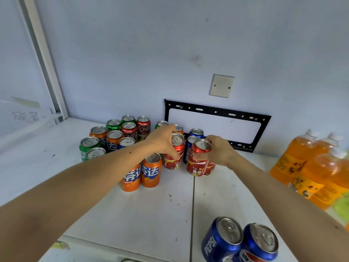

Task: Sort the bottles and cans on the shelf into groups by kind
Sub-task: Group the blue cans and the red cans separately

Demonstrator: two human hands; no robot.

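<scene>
Both hands work at the middle of the white shelf (154, 210), toward its back edge. The left hand (162, 140) grips a red cola can (174, 154) from above, fingers curled round its rim; the can stands upright on the shelf. The right hand (217, 150) is clamped round a second red cola can (198, 159), which tilts slightly left. A third red can shows only as a sliver behind the right hand's fingers.

Two orange cans (141, 173) with blue-and-white lettering stand touching each other, just in front of the left hand; the left forearm crosses part of the left one.

Back-left cluster (115, 137), tightly packed near the shelf's rear edge: four green cans, two orange, two red and one blue are countable; some labels are hidden by their neighbours.

Behind the hands: one green top, one orange can and two blue cans, all largely blocked.

Front-right corner: two blue Pepsi cans (239, 241), touching, their bottoms cut off by the frame.

Right edge: orange drink bottles (311, 167) with white caps, at least three, blurred and partly cut off; the count is uncertain. Something green below them is too blurred to identify.

On the back wall: a black metal bracket (217, 110) and a blank cover plate (221, 85).
</scene>
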